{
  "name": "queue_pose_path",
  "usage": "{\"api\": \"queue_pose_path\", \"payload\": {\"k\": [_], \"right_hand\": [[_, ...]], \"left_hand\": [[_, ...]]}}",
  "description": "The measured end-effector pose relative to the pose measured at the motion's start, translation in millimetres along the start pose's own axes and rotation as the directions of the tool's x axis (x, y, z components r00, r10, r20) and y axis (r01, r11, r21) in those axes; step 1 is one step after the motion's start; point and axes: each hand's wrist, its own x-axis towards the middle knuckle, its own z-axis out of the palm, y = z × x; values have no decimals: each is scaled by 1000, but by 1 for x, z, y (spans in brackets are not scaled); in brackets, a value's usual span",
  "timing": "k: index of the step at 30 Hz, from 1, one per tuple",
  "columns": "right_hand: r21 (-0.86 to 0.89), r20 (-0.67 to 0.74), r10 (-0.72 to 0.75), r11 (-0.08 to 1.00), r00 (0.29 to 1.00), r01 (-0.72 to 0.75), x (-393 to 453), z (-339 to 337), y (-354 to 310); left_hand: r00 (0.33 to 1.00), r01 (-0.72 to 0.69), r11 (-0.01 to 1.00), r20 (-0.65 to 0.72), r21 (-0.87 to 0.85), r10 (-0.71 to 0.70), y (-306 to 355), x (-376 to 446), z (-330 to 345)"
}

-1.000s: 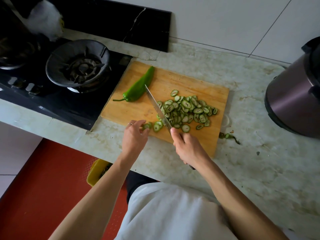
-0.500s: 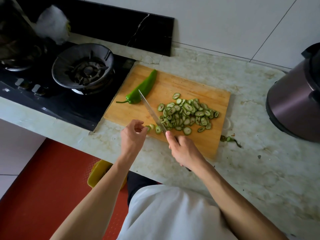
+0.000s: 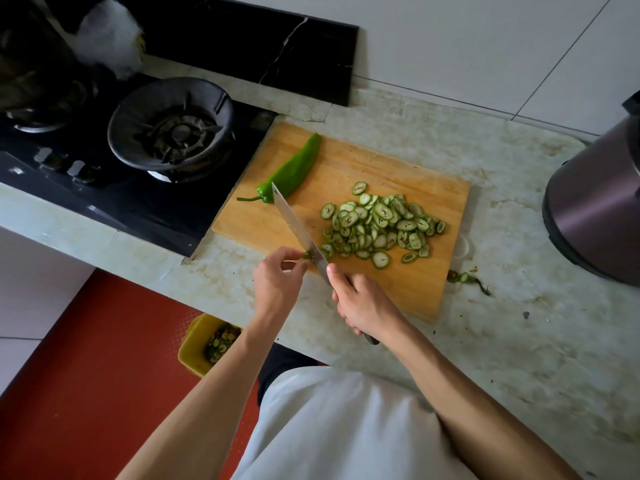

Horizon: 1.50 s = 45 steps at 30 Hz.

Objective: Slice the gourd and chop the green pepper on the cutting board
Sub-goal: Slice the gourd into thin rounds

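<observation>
Fingers of the left hand pinch the gourd stub beside the knife (right hand grips its handle), steadying a last cut.

gas stove, purple cooker, yellow bin

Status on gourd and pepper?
Done: gourd slices piled on the cutting board. In hand: left hand pinches the last gourd end at the knife, which the right hand grips. Left: green pepper lies whole, uncut.
</observation>
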Motion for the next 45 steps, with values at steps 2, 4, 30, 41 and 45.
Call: {"api": "queue_pose_path", "payload": {"k": [2, 4, 30, 41, 45], "right_hand": [[6, 3, 14, 1000, 1000, -14, 0, 0, 1], [29, 8, 26, 999, 1000, -26, -2, -1, 1], [-100, 3, -39, 994, 999, 39, -17, -2, -7], [-116, 1, -15, 993, 1000, 15, -12, 2, -12], [-126, 4, -21, 992, 1000, 21, -9, 4, -12]], "left_hand": [[1000, 19, 999, -8, -28, -19, 2, -2, 3], [999, 30, 999, -13, -36, -31, 3, -2, 4], [988, 127, 986, -69, -109, -135, 1, -3, 5], [986, 126, 989, -102, -70, -133, 3, -3, 7], [984, 128, 991, -119, -44, -133, 3, -2, 9]]}}
